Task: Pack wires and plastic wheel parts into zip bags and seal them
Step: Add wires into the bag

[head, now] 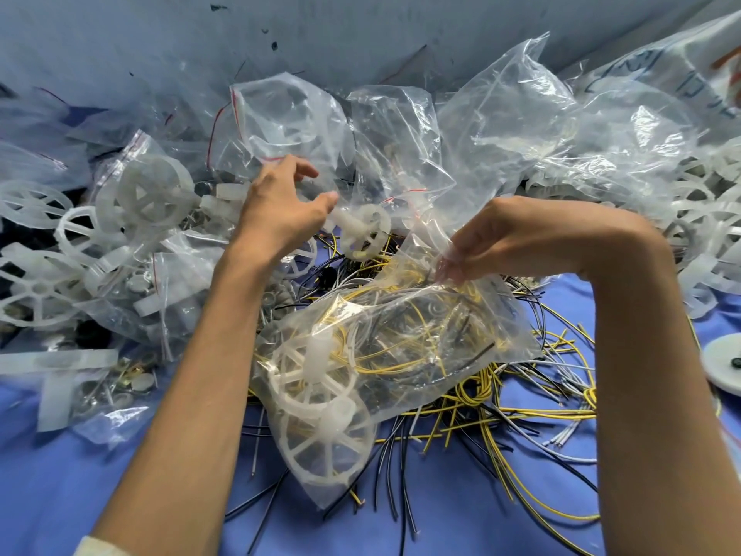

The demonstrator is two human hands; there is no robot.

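Here, zip bag (pixel 425 395) holds wheels (pixel 316 379) (and wires (pixel 385 357)).

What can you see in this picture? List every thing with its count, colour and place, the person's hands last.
zip bag: one, clear, centre, lying on the wires; holds wires and two white wheels.
loose wires: many, yellow, black and pale grey, centre and right on the cloth.
wheel parts: many, translucent white, heaped left and far right.
filled bags: several, clear with red strips, left.
empty bags: several, clear, crumpled at the back.
disc: one, white, right edge.
cloth: one, blue, under everything.
left hand: fingers spread over the pile, back centre.
right hand: pinches the zip bag's mouth.
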